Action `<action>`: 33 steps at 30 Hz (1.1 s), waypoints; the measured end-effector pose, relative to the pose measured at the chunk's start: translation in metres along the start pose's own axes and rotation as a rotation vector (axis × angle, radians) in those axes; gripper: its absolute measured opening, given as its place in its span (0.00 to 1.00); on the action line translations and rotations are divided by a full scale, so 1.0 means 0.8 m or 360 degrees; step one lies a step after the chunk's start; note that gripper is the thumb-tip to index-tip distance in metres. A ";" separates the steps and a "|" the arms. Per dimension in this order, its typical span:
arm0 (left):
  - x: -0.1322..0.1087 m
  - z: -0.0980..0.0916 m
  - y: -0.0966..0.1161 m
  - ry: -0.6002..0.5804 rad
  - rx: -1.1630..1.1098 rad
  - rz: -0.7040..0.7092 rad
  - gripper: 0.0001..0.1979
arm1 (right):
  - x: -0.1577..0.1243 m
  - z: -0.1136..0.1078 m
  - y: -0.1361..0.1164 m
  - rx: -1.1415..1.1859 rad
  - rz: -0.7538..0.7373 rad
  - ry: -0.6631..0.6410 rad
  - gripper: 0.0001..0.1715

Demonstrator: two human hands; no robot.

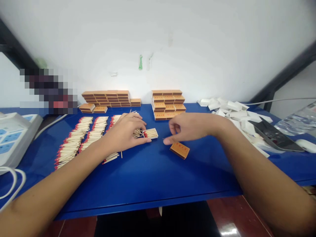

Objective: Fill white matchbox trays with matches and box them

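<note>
My left hand (pixel 124 133) lies over loose red-tipped matches (pixel 81 135) on the blue table (pixel 148 177), its fingers curled against a small open tray full of matches (pixel 150 133). My right hand (pixel 189 127) hovers just right of that tray with fingers loosely bent and apart, holding nothing. Directly below its fingertips an orange matchbox sleeve (pixel 179 150) lies flat on the table.
Two stacks of orange matchboxes (pixel 108 98) (pixel 168 104) stand along the white wall. A heap of white inner trays (pixel 232 110) lies at the right, next to a dark device (pixel 274 135). A white power strip (pixel 14 135) and cable sit at the left.
</note>
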State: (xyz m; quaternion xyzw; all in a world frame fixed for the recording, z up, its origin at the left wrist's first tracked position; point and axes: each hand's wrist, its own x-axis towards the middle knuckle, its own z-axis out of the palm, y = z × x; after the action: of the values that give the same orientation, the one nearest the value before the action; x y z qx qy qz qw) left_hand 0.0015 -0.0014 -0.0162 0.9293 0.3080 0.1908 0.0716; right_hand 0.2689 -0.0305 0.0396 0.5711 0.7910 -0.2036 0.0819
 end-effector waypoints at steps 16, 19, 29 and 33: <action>-0.004 -0.003 0.005 0.0343 -0.0028 -0.0099 0.16 | 0.007 0.004 0.013 0.0062 -0.0421 0.0460 0.18; -0.004 -0.003 0.004 0.0330 -0.0065 -0.0109 0.18 | 0.011 0.005 0.012 0.0094 -0.0521 0.0585 0.17; -0.004 -0.005 0.002 0.0342 -0.0091 -0.0128 0.18 | 0.017 0.009 0.010 0.0056 -0.0624 0.0614 0.14; -0.003 -0.009 0.002 0.0343 -0.0110 -0.0131 0.17 | 0.017 0.009 0.008 0.0103 -0.0604 0.0634 0.13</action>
State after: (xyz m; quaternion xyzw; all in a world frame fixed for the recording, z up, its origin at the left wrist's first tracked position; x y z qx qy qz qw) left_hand -0.0021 -0.0038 -0.0101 0.8870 0.3450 0.2969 0.0779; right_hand 0.2700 -0.0200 0.0270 0.4438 0.8774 -0.1242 -0.1332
